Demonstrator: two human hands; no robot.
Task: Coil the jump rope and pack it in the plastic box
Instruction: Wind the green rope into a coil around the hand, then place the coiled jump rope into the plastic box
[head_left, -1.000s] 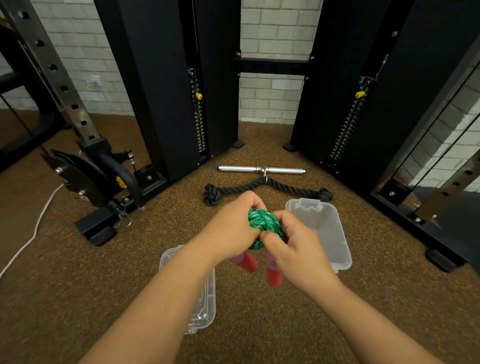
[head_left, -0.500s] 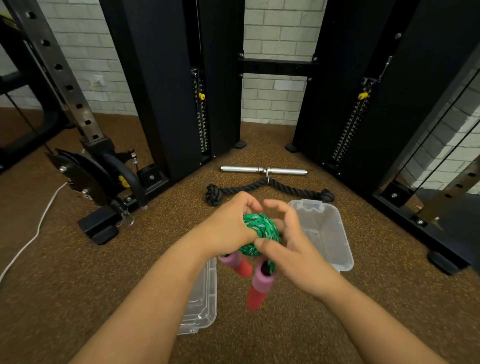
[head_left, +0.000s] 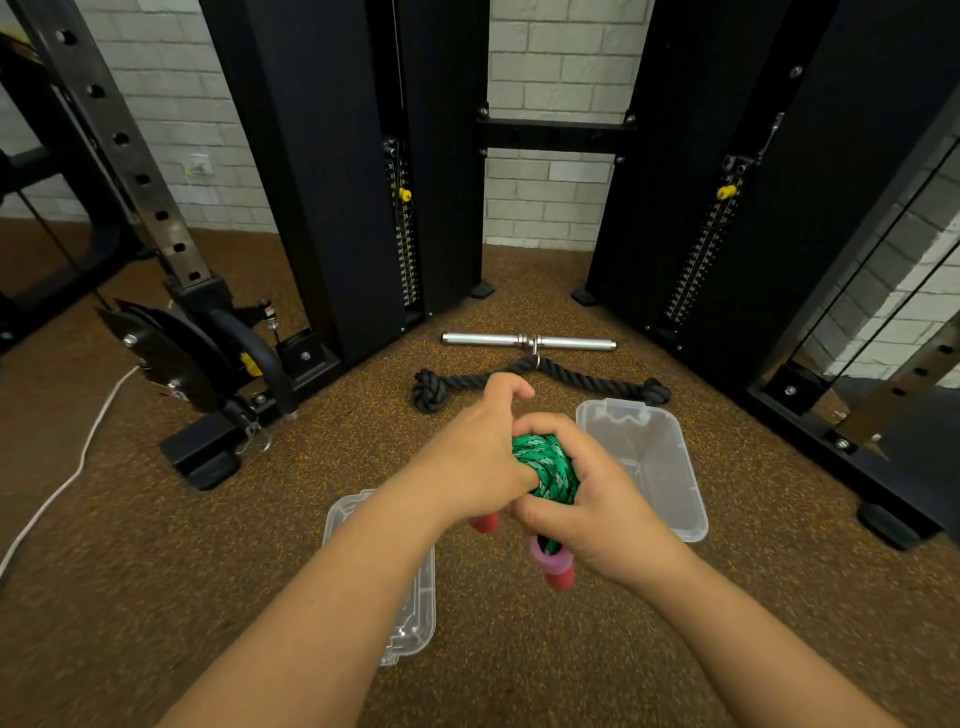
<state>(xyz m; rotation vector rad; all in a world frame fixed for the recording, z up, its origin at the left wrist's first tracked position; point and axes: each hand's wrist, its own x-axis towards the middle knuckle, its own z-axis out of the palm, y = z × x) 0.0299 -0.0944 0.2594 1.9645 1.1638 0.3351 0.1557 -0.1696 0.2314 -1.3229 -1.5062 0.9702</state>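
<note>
From the head camera, the only view I have, both hands meet low in the middle of the picture with the jump rope (head_left: 545, 467) bundled between them. My left hand (head_left: 478, 457) is curled round the left side of the green coil, fingers wrapped over the top so the turns cannot spring loose. My right hand (head_left: 587, 514) grips the coil from the right and below, thumb across the front, pinching the strands together just above the handles. I judge this two-sided grip is there to keep the bundle tight while the last turns are settled.

Two red handles hang beneath the hands. The nearer handle (head_left: 556, 564) has a pink collar at its top and points down toward the floor; the other handle (head_left: 484, 522) only peeks out under the left wrist.

The plastic box (head_left: 691, 499) lies open on the floor just beyond and right of the hands, close enough that the coil could drop straight in. Its lid (head_left: 415, 618), as I take it, lies on the floor partly under my left forearm.

Further back a metal bar (head_left: 527, 342) and a black knotted rope (head_left: 431, 392) lie before the black weight machine (head_left: 337, 156).
</note>
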